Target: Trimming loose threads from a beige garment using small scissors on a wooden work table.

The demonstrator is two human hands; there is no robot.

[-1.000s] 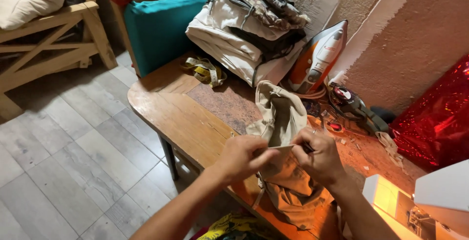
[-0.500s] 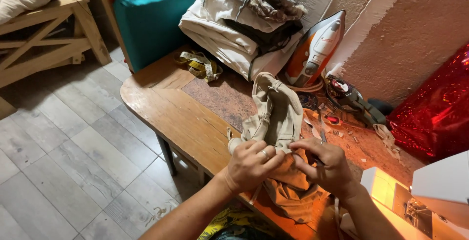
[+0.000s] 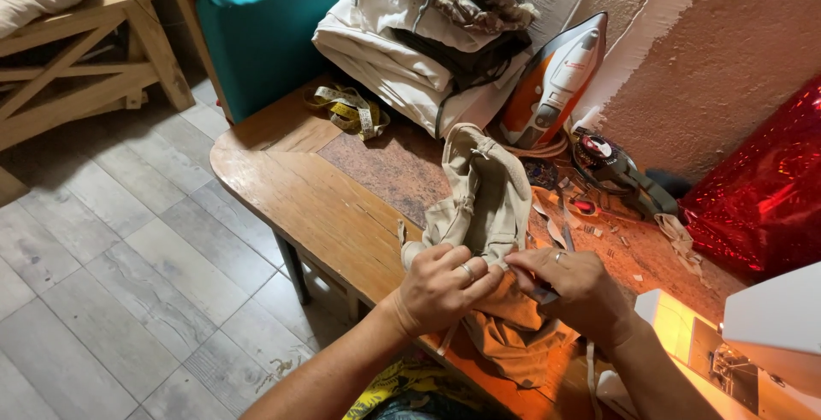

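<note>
A beige cloth garment [image 3: 487, 193] lies crumpled on the wooden table [image 3: 316, 202], its brown lower part hanging over the near edge. My left hand [image 3: 445, 287] pinches a fold of the beige cloth near the table's front edge. Touching it on the right, my right hand [image 3: 573, 287] grips the same fold and also holds a small thin metal tool, of which only a short tip shows. Both hands wear rings.
An orange and white iron [image 3: 552, 82] stands at the back by the wall. A yellow tape measure [image 3: 351, 112] lies at the far left of the table. Folded clothes [image 3: 419, 35], a teal cushion [image 3: 256, 35], a red shiny bag [image 3: 770, 189], a white sewing machine [image 3: 753, 343], scraps.
The view has shifted slightly. My two hands have come closer together on the beige cloth and lowered it toward the table's front edge.
</note>
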